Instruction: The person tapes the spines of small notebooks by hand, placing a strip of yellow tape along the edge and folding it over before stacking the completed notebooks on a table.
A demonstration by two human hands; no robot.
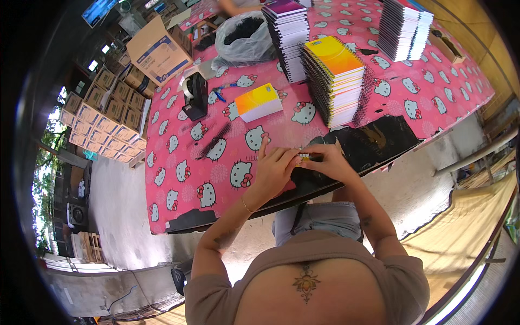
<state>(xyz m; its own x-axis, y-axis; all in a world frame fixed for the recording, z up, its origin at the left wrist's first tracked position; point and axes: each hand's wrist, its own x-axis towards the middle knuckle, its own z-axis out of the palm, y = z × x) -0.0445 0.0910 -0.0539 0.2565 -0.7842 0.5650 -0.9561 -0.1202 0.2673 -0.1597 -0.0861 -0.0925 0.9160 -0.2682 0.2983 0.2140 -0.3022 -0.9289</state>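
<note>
My left hand (273, 169) and my right hand (328, 162) meet over the near edge of the table. Between their fingertips shows a small yellow-and-white piece (304, 156); most of it is hidden by the fingers. One finger of the left hand points up, while its others close in at the piece. The right thumb and fingers pinch it from the other side. A loose dark spiral binding coil (215, 141) lies left of my hands. Beyond them sits a low stack of small yellow-orange pads (259, 103).
A tall stack of yellow spiral notebooks (335, 81) stands beyond my right hand, with purple-covered notebooks (287, 40) behind and more notebooks (403, 30) farther right. A black tape dispenser (195, 96), blue pen (219, 96), plastic bag of black coils (245, 40) and cardboard box (158, 51) are at left.
</note>
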